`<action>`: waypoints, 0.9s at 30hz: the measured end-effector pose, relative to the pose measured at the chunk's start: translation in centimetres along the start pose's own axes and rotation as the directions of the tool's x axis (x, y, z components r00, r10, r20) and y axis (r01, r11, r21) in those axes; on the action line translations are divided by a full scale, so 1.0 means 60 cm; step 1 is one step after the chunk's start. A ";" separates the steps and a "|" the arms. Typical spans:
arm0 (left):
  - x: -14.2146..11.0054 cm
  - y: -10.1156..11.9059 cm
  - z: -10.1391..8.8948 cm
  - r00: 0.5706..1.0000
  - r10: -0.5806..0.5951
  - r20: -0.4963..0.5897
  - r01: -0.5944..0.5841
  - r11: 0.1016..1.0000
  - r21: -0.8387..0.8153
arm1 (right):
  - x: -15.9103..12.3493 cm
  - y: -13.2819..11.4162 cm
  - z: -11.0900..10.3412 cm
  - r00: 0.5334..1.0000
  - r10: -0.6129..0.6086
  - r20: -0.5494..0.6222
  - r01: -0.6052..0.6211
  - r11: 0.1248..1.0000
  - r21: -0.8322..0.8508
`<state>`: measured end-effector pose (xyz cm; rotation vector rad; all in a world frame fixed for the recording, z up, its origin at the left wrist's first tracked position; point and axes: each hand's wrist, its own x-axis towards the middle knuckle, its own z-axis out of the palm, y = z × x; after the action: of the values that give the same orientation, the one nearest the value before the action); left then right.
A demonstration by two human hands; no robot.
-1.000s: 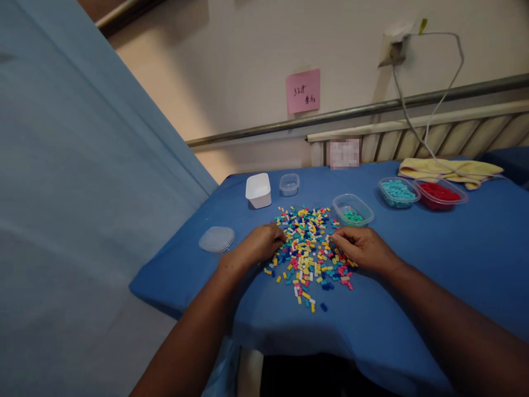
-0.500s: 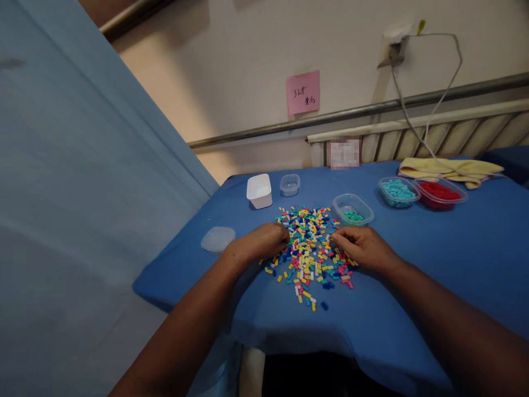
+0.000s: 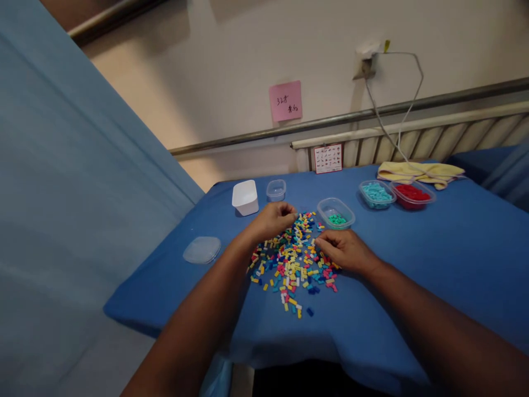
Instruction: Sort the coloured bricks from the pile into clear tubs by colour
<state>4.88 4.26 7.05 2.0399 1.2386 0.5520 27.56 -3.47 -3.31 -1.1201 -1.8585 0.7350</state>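
A heap of small coloured beads [image 3: 291,262], yellow, blue, pink, green and white, lies on the blue-covered table [image 3: 413,259]. My left hand [image 3: 273,219] is over the heap's far left part with its fingers curled into a pinch. My right hand [image 3: 345,251] rests on the heap's right edge, fingers curled together at the beads. What either hand holds is too small to make out. A clear oval tub with green beads [image 3: 335,213] stands just beyond my right hand.
A white square tub [image 3: 245,197] and a small clear tub [image 3: 276,189] stand at the back left. A clear lid [image 3: 202,250] lies near the left edge. Tubs of light-blue beads [image 3: 376,193] and red beads [image 3: 412,194] sit by a yellow cloth [image 3: 419,171]. A blue curtain hangs left.
My left hand has moved from the heap's left edge forward to its far part, toward the white tub. The view has shifted. My right hand stays on the heap's right edge.
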 end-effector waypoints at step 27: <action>-0.097 -0.034 -0.005 0.972 -0.132 0.195 -0.011 0.804 0.594 | -0.003 0.019 0.003 0.999 0.042 0.005 -0.042 0.998 0.038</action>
<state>0.80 -0.17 5.67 2.4689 1.4496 -0.1402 27.91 -3.15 -4.37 -1.1373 -1.8221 0.7936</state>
